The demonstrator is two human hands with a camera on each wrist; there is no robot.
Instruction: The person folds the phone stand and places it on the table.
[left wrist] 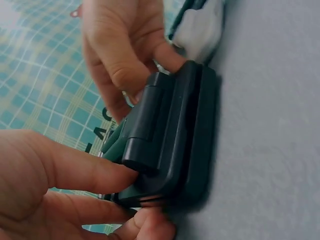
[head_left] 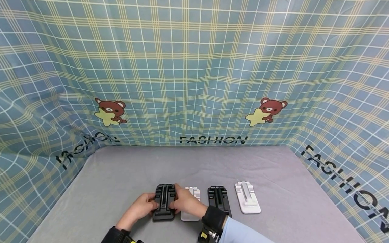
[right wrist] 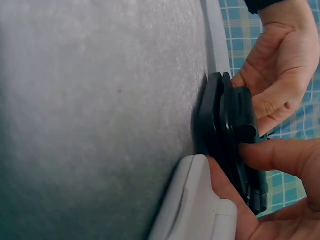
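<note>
Both hands grip a folded black phone stand point(head_left: 164, 206) by its two long sides, low over the grey cloth. My left hand point(head_left: 138, 207) has its thumb on the hinged bracket side and its fingers at the edge, plain in the left wrist view. From the other side my right hand point(head_left: 189, 201) pinches the same stand, thumb point(right wrist: 267, 154) on top. Directly to the right lies a white phone stand point(head_left: 189, 217), partly hidden by the right hand; in the right wrist view its white end point(right wrist: 192, 200) sits close beside the right fingers.
Farther right lie a second black phone stand point(head_left: 218, 195), overlapped by the right wrist strap point(head_left: 214, 217), and a second white phone stand point(head_left: 247, 199), slightly angled. Grey cloth point(head_left: 121, 175) covers the table. Blue checked curtains point(head_left: 194, 84) enclose the back and sides.
</note>
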